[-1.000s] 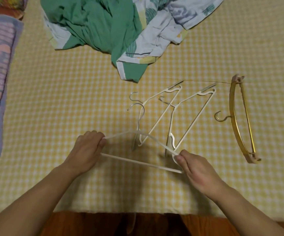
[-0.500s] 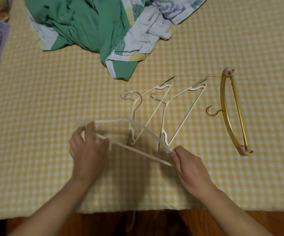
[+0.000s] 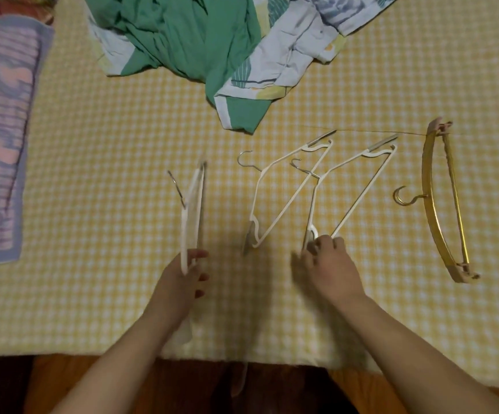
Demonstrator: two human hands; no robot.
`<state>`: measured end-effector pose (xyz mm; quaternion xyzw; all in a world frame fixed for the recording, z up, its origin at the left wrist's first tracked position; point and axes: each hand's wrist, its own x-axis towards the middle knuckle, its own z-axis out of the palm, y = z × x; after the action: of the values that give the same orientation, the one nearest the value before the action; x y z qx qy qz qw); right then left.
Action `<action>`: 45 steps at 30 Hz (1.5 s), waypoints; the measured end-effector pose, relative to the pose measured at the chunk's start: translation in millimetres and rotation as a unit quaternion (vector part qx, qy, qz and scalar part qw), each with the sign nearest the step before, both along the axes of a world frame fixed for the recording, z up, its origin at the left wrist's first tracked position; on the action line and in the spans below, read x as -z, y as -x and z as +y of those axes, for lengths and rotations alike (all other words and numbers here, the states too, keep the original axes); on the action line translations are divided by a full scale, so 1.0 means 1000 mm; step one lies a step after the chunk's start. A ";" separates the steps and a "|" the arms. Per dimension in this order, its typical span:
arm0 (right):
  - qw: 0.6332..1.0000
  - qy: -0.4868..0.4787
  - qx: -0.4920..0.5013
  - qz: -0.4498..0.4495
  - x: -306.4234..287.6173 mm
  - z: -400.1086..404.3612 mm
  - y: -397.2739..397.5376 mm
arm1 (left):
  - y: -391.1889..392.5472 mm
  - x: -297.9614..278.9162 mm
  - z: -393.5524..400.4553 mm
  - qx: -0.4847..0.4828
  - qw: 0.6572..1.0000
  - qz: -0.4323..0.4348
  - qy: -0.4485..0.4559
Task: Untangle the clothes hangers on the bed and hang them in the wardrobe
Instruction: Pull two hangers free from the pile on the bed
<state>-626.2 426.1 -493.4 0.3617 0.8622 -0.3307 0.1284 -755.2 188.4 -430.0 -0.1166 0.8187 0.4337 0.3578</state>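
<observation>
Your left hand (image 3: 187,273) is closed on the end of one white hanger (image 3: 193,210), lifted clear of the bed (image 3: 92,174). Your right hand (image 3: 328,261) pinches the near corner of the next hanger (image 3: 358,189), whose hook crosses its neighbour (image 3: 284,192). They look light, thin and stiff; grip at a corner and slide the hook free sideways, not upward.

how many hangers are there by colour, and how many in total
white hangers: 3, one held edge-on in the left hand, one lying free on the bed, one whose near corner the right hand touches
gold hanger: 1
total: 4
</observation>
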 end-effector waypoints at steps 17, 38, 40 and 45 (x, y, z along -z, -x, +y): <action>0.958 -0.029 0.279 0.057 -0.054 -0.033 -0.042 | -0.009 -0.063 -0.015 0.178 0.972 0.133 -0.080; 0.820 -0.267 0.507 -0.021 -0.303 -0.242 -0.327 | -0.277 -0.310 0.118 0.534 0.800 0.123 -0.246; 0.803 -0.259 0.536 -0.031 -0.306 -0.260 -0.346 | -0.306 -0.312 0.115 0.552 0.791 0.137 -0.228; 0.761 -0.261 0.594 -0.025 -0.314 -0.313 -0.404 | -0.386 -0.324 0.077 0.528 0.809 0.020 -0.256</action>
<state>-222.6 112.8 -179.1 0.8289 0.5242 -0.0938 -0.1712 -368.8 265.0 -106.4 0.4382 0.6203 0.3737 0.5324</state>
